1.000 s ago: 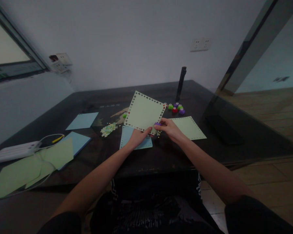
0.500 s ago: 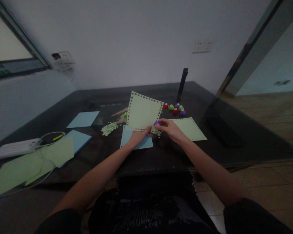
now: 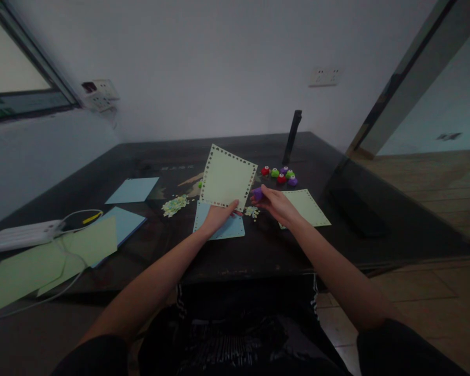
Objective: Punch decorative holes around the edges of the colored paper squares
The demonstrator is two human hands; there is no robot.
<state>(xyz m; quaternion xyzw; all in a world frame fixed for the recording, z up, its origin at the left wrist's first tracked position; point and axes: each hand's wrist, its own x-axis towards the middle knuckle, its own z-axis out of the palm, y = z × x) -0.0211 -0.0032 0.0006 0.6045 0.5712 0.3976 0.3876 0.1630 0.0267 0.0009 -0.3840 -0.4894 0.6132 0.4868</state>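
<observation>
My left hand (image 3: 221, 216) grips the bottom edge of a pale green paper sheet (image 3: 229, 177), thumb in front. Small punched holes run along the sheet's edges, and it is held tilted above the table. In my right hand (image 3: 274, 202) is a purple craft punch (image 3: 257, 194), just right of the sheet and apart from it. Beneath the left hand lies a light blue sheet (image 3: 231, 228) with punched edges. Small paper cutouts (image 3: 252, 211) are scattered between the hands. Another pale green sheet (image 3: 309, 208) rests under the right wrist.
Several red, green and purple punches (image 3: 282, 178) stand behind the right hand. A larger heap of cutouts (image 3: 175, 205) lies to the left, near a blue sheet (image 3: 133, 190). Farther left are green paper (image 3: 82, 243), a white power strip (image 3: 23, 236) and its cable. A black upright bar (image 3: 292, 137) stands at the back.
The purple punch has come away from the sheet's lower right corner, moving slightly right and up with my right hand. The sheet has shifted a little left.
</observation>
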